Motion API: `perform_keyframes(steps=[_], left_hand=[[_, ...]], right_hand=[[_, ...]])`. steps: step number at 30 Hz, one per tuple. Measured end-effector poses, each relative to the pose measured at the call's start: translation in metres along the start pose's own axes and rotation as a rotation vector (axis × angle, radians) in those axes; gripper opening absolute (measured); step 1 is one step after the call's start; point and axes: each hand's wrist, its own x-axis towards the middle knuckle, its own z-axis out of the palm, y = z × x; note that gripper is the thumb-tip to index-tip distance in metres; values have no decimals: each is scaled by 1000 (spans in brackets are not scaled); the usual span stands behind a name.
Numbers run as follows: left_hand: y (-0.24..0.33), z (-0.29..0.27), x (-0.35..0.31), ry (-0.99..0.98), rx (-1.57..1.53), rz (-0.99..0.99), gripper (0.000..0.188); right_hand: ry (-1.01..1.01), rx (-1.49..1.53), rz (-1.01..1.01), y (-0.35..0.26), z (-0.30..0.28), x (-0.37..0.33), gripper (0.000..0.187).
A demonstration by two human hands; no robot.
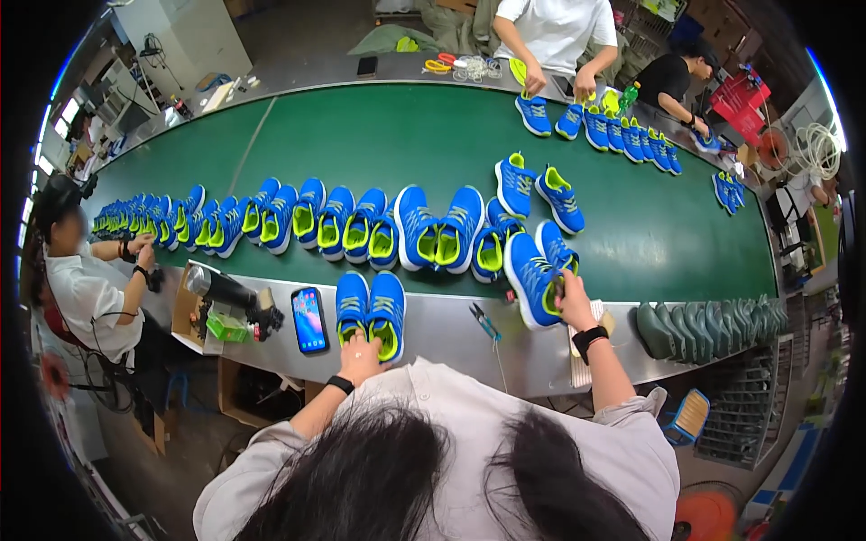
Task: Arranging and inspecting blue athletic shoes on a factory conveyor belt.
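A pair of blue sneakers (371,299) with lime-green linings rests upright on the metal table edge, toes pointing away from me. My left hand (363,356) grips their heel ends where the two shoes meet. To the right, my right hand (572,305) is closed around the heel end of another blue sneaker (530,279), which is tilted with its white sole facing left. A second sneaker (553,244) sits right behind it; whether my fingers hold that one too is hidden. Beyond, a long row of matching sneakers (417,231) stretches left along the green belt.
A phone (308,320), blue-handled nippers (485,321) and a box of supplies (188,307) lie on the metal edge. Dark green shoe lasts (713,329) line the right side. Co-workers sit left and across, where more sneakers (631,142) stand on the green belt (325,135).
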Motion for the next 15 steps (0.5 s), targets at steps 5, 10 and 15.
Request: perform_keyframes(steps=[5, 10, 15], left_hand=[[35, -41, 26, -296, 203, 35, 55], [107, -96, 87, -211, -75, 180, 36], [176, -39, 186, 11, -567, 396, 36]], right_hand=[[-19, 340, -81, 158, 27, 67, 32], [13, 155, 188, 128, 23, 128, 35], [134, -138, 146, 90, 15, 134, 43]])
